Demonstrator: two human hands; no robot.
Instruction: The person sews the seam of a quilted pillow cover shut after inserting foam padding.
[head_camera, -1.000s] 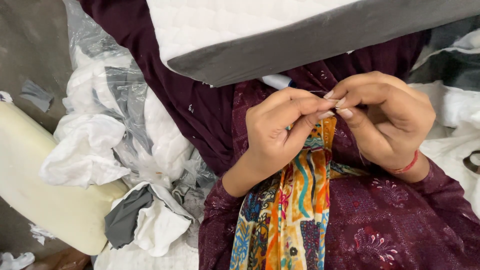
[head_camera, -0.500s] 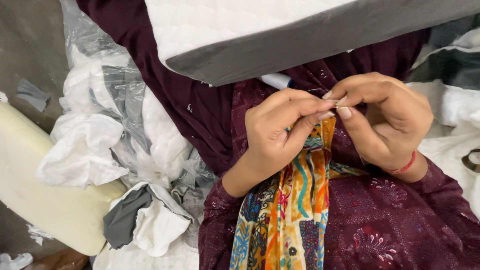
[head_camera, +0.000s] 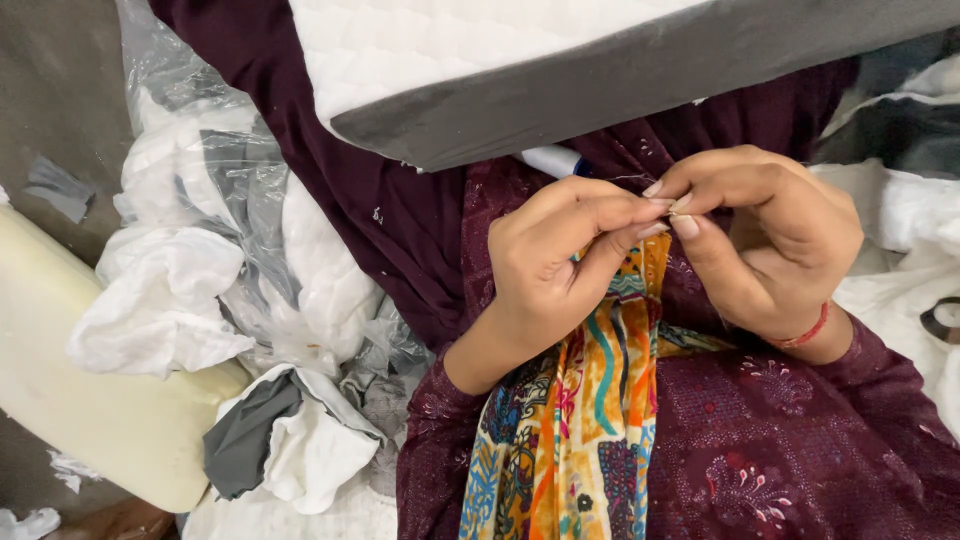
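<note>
Fine thread pinched at touching fingertips above lap; left hand and right hand both closed tight on it, over colourful scarf. Best held taut, steady. Beside: white fabric scraps.

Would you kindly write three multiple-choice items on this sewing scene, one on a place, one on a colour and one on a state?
1. Where does the patterned scarf lie?
A. On the person's lap, below both hands
B. On the cream foam block
C. Inside the plastic bag

2. What colour is the thread band on the right wrist?
A. Blue
B. Red
C. White

3. How do the left hand and right hand stand?
A. Flat and apart
B. One raised, away from the lap
C. Fingertips pinched together over the scarf's top edge

Answers: 1 A, the scarf runs down the maroon clothing under the hands. 2 B, the band shows red. 3 C, thumbs and forefingers meet at one spot.
</note>
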